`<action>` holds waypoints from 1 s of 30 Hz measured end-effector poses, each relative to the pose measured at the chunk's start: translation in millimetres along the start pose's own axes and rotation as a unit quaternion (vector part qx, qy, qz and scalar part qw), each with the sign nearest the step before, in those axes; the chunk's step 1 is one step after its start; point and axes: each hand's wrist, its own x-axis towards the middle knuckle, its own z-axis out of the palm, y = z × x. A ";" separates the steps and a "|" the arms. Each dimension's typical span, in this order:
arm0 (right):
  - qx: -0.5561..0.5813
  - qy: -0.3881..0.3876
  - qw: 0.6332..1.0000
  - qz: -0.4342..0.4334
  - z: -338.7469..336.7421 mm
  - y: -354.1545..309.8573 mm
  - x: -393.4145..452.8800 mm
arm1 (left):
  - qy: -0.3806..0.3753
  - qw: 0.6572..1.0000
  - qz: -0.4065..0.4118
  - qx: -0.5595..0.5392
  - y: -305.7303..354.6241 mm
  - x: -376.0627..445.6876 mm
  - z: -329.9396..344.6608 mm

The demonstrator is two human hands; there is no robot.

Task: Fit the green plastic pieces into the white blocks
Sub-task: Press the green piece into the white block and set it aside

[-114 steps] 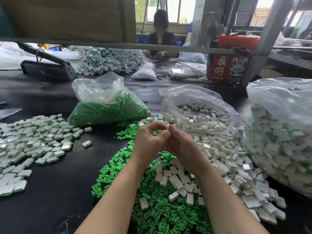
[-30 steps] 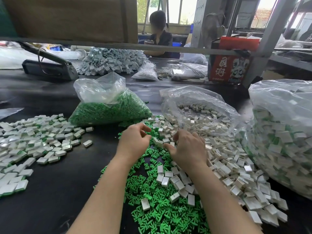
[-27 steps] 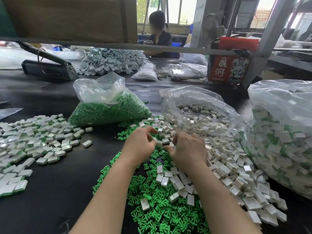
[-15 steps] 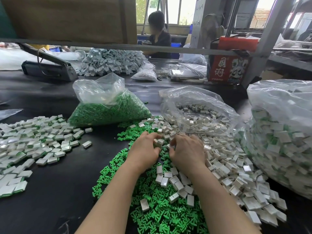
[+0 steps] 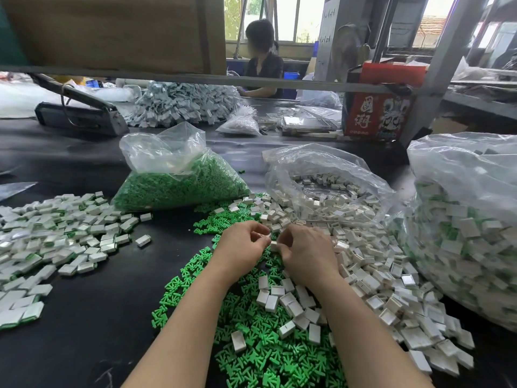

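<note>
My left hand (image 5: pixel 241 247) and my right hand (image 5: pixel 307 250) meet fingertip to fingertip above the loose parts. Between the fingers sits a small white block (image 5: pixel 269 240); both hands pinch it. Any green piece there is hidden by the fingers. Below the hands lies a heap of loose green plastic pieces (image 5: pixel 251 343) with white blocks (image 5: pixel 282 301) scattered on it. More white blocks (image 5: pixel 372 275) spread to the right.
A bag of green pieces (image 5: pixel 179 183) and an open bag of white blocks (image 5: pixel 324 189) stand behind the hands. A large filled bag (image 5: pixel 464 228) is at the right. Assembled blocks (image 5: pixel 56 236) cover the black table (image 5: pixel 92 317) at left. A person (image 5: pixel 263 60) sits at the far side.
My hands were apart and low in the pile, picking parts. They have since come together and lifted slightly, now pinching a white block between them.
</note>
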 end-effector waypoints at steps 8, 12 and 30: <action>0.203 0.073 0.975 -0.060 -8.4 -7.3 0.7 | -0.007 0.954 -0.068 -0.293 5.1 0.0 -4.0; 0.137 0.004 0.990 -0.041 -9.8 -2.8 1.7 | -0.007 0.902 -0.087 -0.423 2.7 -0.3 -13.6; 0.058 -0.124 0.987 -0.085 -8.7 -10.2 -2.1 | -0.023 0.828 -0.078 -0.555 3.0 -0.6 -22.0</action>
